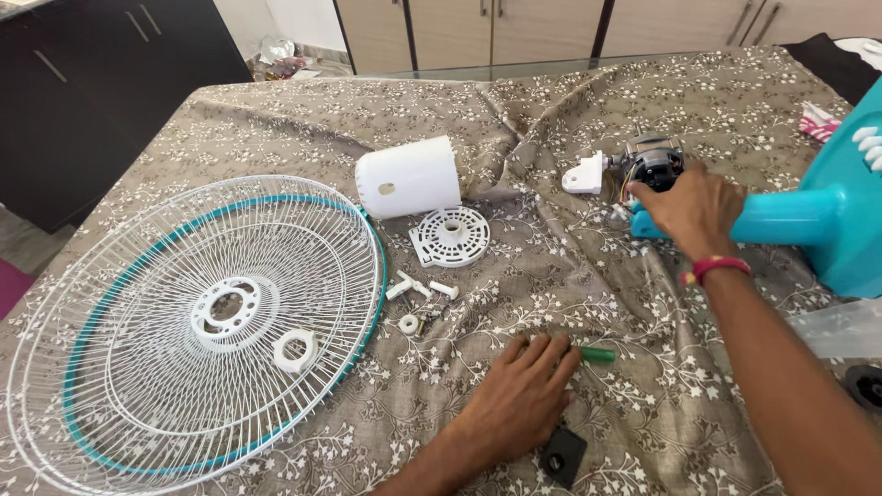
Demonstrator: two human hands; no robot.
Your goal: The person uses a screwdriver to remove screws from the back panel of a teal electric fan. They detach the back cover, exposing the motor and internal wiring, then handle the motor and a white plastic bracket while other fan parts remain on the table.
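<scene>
we were midway through work on a taken-apart fan, judging by the loose parts spread over the tablecloth [570, 110]. our left hand [524, 390] lay flat and spread near the front edge of the tabletop, fingers resting on a screwdriver with a green handle [597, 354]; it covered the tool without yet gripping it. the screwdriver lay with its long axis running left to right, the handle end pointing toward the right edge. our right hand [694, 207] was closed around the teal fan neck [790, 216] at the right edge, just beside the bare motor [652, 165], whose shaft end faced left toward a white bracket [585, 173]. the next move, as we judged it, called for curling the left fingers around the handle and lifting it. the wire guard [197, 321] lay flat at the left, the white motor cover [409, 176] and small screws [423, 303] near the middle.
</scene>
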